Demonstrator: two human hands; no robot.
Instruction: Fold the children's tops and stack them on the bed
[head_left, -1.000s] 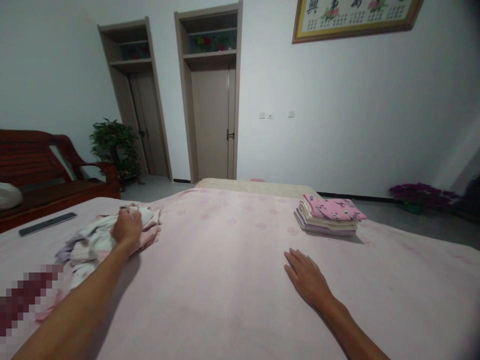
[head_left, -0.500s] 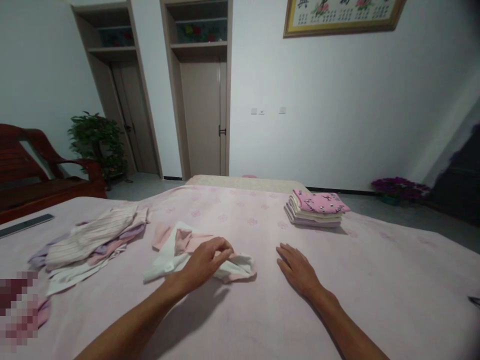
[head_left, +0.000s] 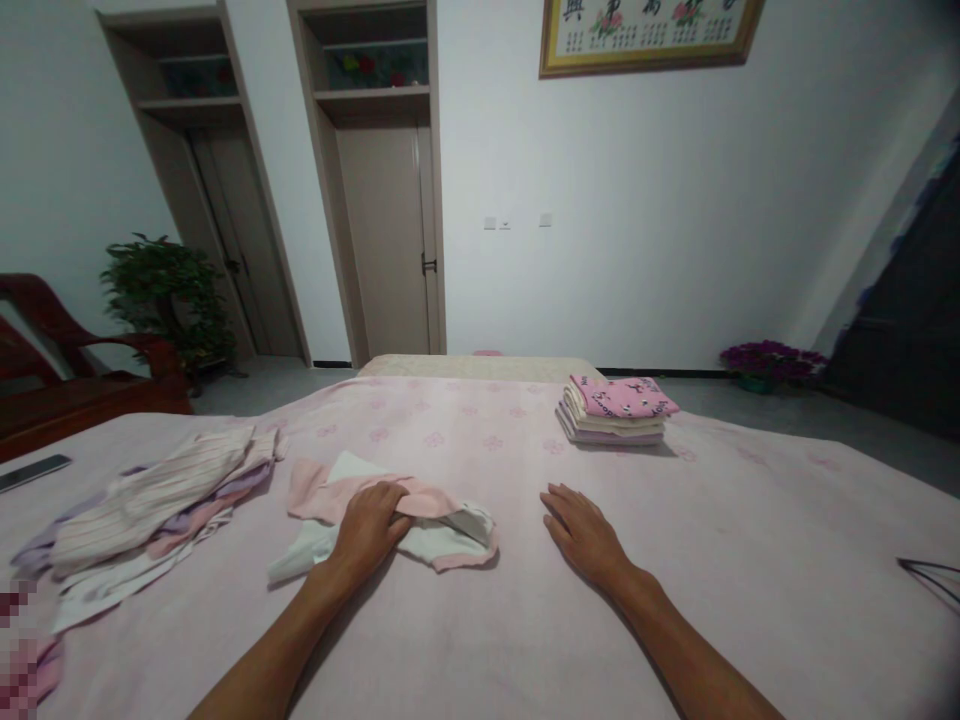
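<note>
A crumpled pink and white garment [head_left: 442, 522] lies on the pink bedspread [head_left: 480, 620] in front of me. My left hand [head_left: 367, 525] rests on top of it with the fingers curled onto the cloth. Flat on the bedspread just right of the garment lies my right hand [head_left: 581, 532], fingers stretched out and holding nothing. A loose pile of striped and pink clothes [head_left: 150, 505] sits to the left. A neat stack of folded clothes [head_left: 613, 410] stands at the far right of the bed.
A dark phone [head_left: 34, 472] lies at the bed's left edge, by a red wooden bench [head_left: 67, 390]. Beyond stand a potted plant [head_left: 169, 305], two doors and purple flowers [head_left: 772, 360] on the floor. A thin dark hanger [head_left: 930, 578] shows at the right edge.
My left hand took a pink and white garment from the left pile, drew it to the middle of the bed, and now lies on it. The right hand stayed flat.
</note>
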